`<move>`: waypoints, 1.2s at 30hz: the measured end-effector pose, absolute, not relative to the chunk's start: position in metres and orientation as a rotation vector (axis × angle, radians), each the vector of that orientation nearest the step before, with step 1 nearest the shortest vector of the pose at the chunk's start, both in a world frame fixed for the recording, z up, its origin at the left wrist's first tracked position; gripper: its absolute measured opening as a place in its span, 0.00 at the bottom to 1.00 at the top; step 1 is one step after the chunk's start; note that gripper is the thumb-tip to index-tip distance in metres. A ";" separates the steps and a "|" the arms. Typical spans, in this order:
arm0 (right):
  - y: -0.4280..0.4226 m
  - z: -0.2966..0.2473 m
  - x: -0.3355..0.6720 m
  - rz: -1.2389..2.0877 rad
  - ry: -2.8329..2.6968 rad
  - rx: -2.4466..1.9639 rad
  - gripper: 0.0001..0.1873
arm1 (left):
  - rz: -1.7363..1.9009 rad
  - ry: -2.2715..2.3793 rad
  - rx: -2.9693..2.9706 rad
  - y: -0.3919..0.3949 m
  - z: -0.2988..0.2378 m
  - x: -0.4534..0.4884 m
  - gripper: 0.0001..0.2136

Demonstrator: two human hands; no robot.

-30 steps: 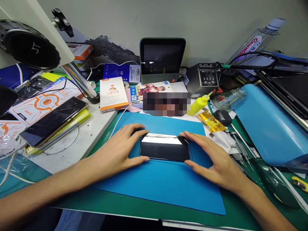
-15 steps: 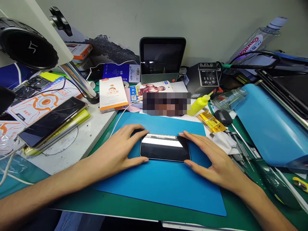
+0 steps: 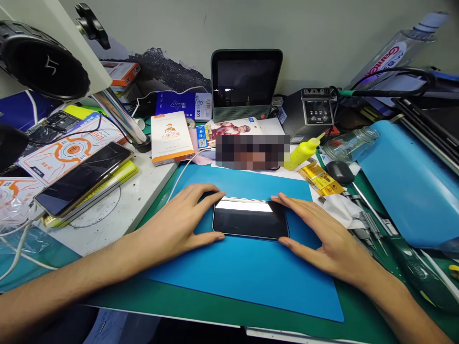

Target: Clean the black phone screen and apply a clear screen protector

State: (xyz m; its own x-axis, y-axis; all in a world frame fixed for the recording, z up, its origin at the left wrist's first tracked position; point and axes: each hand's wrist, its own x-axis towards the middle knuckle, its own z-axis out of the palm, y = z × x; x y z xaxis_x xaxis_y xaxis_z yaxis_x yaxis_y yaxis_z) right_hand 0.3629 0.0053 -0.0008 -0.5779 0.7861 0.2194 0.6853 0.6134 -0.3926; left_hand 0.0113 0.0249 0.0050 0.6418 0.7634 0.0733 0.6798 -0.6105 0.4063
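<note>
A smartphone [image 3: 251, 222] with a dark, glossy screen lies lengthwise on the blue mat [image 3: 247, 282], a bright white reflection across its upper part. My left hand [image 3: 190, 215] grips its left end, thumb at the near edge and index finger at the far edge. At the right end my right hand [image 3: 315, 229] does the same, the thumb touching the near corner and the fingertips at the far one. The other fingers of both hands are bent and partly hidden behind the index fingers.
A second phone [image 3: 84, 179] rests on a yellow case at the left, under a microscope stand's metal post [image 3: 120, 117]. A white-orange box [image 3: 172, 138], a yellow bottle [image 3: 303, 153] and a tablet-like display [image 3: 247, 81] stand behind the mat. Screwdrivers [image 3: 371, 229] lie at the right.
The whole view has shifted a little, so the scene sits slightly further right. Both hands keep their grip on the smartphone, and the white reflection on its screen is narrower.
</note>
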 end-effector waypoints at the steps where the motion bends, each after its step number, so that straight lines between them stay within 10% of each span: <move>1: 0.005 -0.002 0.363 0.372 -2.469 -1.173 0.42 | 0.344 1.152 2.521 0.025 0.005 0.011 0.34; 36: 0.005 -0.001 0.360 0.371 -2.471 -1.191 0.44 | 0.340 1.124 2.532 0.028 0.004 0.010 0.35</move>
State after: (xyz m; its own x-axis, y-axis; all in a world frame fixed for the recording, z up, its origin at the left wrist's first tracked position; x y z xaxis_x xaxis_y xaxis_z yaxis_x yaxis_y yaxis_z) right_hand 0.3599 0.0055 -0.0014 -0.5732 0.7909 0.2144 0.6930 0.6075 -0.3882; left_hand 0.0103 0.0283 0.0043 0.6568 0.7502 0.0760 0.6664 -0.6247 0.4070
